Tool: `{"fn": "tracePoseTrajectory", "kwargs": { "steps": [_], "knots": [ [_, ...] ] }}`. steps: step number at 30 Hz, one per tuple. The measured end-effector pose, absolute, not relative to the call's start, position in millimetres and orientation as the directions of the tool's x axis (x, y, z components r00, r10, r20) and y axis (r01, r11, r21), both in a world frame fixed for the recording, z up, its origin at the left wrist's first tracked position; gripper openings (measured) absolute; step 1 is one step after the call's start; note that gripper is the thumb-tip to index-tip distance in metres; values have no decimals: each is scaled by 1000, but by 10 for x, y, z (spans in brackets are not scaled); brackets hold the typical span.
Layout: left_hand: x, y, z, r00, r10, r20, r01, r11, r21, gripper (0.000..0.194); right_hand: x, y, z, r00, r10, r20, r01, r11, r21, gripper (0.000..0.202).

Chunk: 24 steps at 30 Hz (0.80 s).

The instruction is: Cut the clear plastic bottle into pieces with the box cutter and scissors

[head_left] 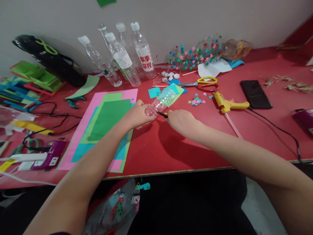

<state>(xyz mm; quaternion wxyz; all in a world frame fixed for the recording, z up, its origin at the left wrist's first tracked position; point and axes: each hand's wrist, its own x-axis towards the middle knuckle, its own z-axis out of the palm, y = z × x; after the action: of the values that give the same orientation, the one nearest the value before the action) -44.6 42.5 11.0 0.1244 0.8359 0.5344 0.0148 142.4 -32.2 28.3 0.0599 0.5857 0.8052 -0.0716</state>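
Head view: left hand (pixel 137 115) grips bottle (pixel 163 100); right hand (pixel 180 120) presses cutter (pixel 162 114) against it

Red table (pixel 171 153) with a pale front edge, pushed against a plain off-white wall (pixel 171 19). Red panel (pixel 303 32) slanting at the far right corner. Dark space below the table, grey floor (pixel 256 209) at lower right. Even, soft indoor light.
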Motion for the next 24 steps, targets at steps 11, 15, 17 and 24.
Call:
{"fn": "tracePoseTrajectory", "kwargs": {
  "steps": [11,15,17,24],
  "knots": [
    [-461,379,-75,393,919,7,901,-387,195,36,1257,-90,225,-249,931,-266,968,243,-59,32],
    [-535,410,-132,346,937,50,863,-339,375,37,1449,-105,32,-257,938,-233,965,239,-103,34],
    [-591,442,-146,295,954,47,829,-280,484,38,1579,-109,9,-256,940,-225,965,234,-122,36],
    [-750,552,-41,326,945,-33,635,-193,748,44,1893,-110,212,-165,986,-8,918,151,-367,33]
  ]
}}
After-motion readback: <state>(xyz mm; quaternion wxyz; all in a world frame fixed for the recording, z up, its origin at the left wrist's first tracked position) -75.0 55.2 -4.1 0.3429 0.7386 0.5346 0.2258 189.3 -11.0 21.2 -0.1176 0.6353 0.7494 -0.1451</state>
